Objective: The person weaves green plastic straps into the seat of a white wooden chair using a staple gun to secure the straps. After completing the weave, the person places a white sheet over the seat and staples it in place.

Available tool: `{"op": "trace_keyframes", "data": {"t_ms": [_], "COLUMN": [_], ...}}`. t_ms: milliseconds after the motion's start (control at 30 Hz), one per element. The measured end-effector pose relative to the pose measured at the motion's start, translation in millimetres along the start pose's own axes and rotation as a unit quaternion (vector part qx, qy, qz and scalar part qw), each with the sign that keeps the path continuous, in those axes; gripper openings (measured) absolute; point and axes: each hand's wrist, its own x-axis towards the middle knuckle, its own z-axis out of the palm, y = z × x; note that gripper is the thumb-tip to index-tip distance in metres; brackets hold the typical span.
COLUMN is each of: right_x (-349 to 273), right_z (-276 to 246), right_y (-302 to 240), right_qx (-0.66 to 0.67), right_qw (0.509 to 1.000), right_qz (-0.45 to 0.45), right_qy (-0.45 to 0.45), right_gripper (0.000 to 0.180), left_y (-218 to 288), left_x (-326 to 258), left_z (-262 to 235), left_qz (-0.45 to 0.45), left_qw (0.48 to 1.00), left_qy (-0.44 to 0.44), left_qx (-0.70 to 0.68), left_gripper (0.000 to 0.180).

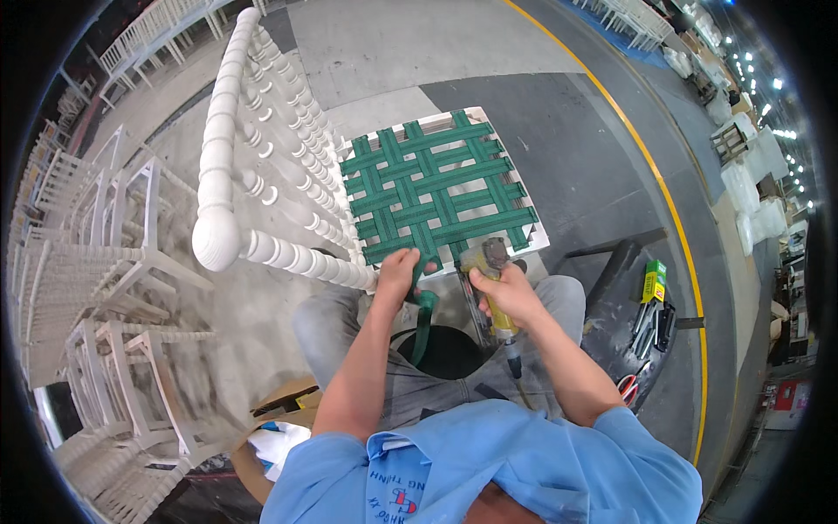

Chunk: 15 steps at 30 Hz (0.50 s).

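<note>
A white chair [218,157] with turned spindles lies before me, its seat frame [539,229] crossed by woven green webbing straps [436,185]. At the near edge of the seat, my left hand [397,278] is closed round a green webbing strap [424,319], whose loose end hangs toward my lap. My right hand [511,297] grips a yellow air stapler [503,323], with its head beside the near seat rail. A hose fitting hangs from the tool's lower end. The stapler's nose and its exact contact with the frame are hidden.
To my right, a black bench [602,301] carries a green-and-yellow box [654,281], several hand tools [646,327] and red-handled scissors [630,384]. White chair frames [131,262] crowd the left side. A cardboard box [253,454] stands by my left elbow.
</note>
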Motion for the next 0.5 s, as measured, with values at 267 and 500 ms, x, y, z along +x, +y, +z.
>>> {"op": "trace_keyframes", "data": {"t_ms": [267, 500], "right_x": [35.3, 48.7], "right_z": [20.4, 25.6], "right_y": [5.2, 17.0], "right_qx": [-0.068, -0.108], "right_qw": [0.997, 0.993], "right_qz": [0.041, 0.051], "right_qy": [0.024, 0.026], "right_gripper": [0.038, 0.037], "left_y": [-2.6, -11.4], "left_x": [42.5, 44.9], "left_z": [2.6, -5.0], "left_qz": [-0.036, -0.020], "left_qw": [0.999, 1.000], "left_qy": [0.008, -0.004], "left_qx": [0.000, -0.011], "left_gripper": [0.033, 0.035]}}
